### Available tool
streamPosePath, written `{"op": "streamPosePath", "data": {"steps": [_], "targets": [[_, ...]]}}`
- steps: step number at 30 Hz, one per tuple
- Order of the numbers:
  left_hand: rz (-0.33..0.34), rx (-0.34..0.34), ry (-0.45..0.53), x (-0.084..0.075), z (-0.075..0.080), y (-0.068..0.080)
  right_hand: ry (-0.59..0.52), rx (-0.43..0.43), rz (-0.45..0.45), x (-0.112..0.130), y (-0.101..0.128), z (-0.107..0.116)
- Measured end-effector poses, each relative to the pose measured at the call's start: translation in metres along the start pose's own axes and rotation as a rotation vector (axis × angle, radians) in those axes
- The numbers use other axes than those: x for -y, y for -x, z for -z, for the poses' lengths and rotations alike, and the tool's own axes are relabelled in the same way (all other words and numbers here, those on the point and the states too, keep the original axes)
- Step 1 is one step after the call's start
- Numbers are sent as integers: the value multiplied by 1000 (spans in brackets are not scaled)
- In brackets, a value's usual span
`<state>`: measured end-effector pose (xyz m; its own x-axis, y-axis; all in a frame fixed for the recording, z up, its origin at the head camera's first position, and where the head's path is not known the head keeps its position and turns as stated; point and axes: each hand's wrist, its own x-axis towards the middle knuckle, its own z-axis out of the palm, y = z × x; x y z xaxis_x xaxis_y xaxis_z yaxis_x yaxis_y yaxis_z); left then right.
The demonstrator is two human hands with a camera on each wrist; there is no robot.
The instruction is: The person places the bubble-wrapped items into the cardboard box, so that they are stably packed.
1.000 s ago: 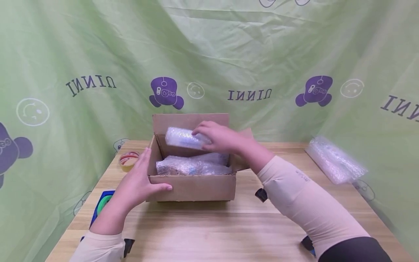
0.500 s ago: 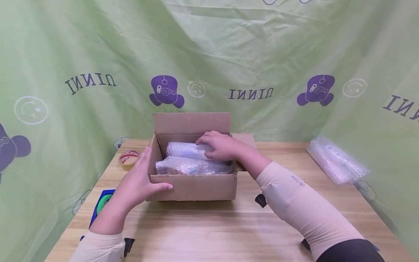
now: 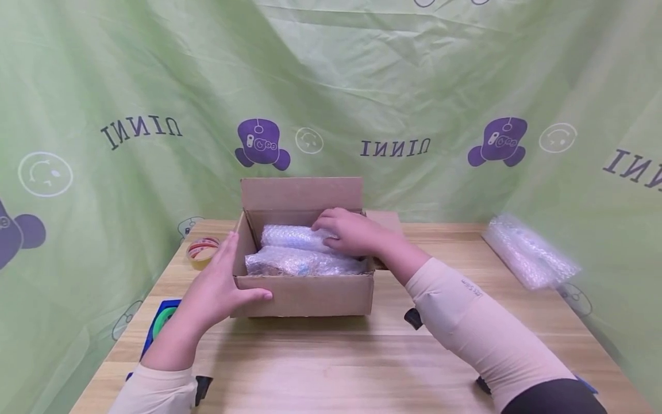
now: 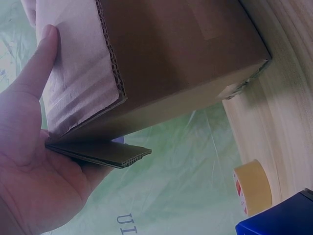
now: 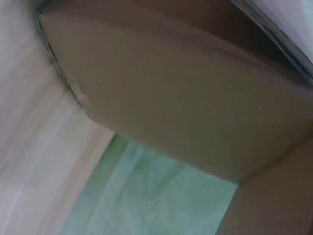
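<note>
An open cardboard box (image 3: pixel 310 298) stands on the table with its back flap up. My left hand (image 3: pixel 214 290) holds its near left corner, thumb along the front and fingers up the left side. In the left wrist view the thumb lies on a folded-down flap (image 4: pixel 80 73). Inside the box, my right hand (image 3: pixel 351 233) grips the right end of a bubble-wrapped roll (image 3: pixel 287 236), its fingers curled over it. Nearer the front lies another bubble-wrapped bundle (image 3: pixel 289 263). What the wrapping encloses cannot be made out. The right wrist view shows the box's outside, not the hand.
Left of the box sits a roll of tape (image 3: pixel 203 253). A blue and green object (image 3: pixel 162 322) is partly behind the left forearm. Folded bubble wrap (image 3: pixel 530 253) lies at the table's right edge. A small black item (image 3: pixel 412 318) is beside the right forearm.
My right hand has lowered the bubble-wrapped roll from above the box to lie inside, behind the front bundle. During the last half second it stays nearly still. The left hand keeps its place.
</note>
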<state>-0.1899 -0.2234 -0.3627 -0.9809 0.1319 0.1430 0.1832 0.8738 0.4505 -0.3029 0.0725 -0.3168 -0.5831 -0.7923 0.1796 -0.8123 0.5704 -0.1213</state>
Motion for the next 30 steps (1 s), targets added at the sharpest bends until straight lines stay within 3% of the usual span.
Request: {"op": "streamPosePath", "data": {"steps": [5, 10, 13, 20, 30], "targets": [[-4, -1, 5, -1, 0, -1, -99, -146, -84, -18, 18, 22], [4, 5, 7, -1, 1, 0, -156, -324, -250, -51, 49, 46], [11, 8, 6, -1, 2, 1, -144, -354, -382, -76, 74, 56], [10, 9, 8, -1, 2, 2, -100, -192, -688, -124, 139, 60], [9, 9, 8, -1, 2, 2, -68, -33, -979, -175, 230, 39]]}}
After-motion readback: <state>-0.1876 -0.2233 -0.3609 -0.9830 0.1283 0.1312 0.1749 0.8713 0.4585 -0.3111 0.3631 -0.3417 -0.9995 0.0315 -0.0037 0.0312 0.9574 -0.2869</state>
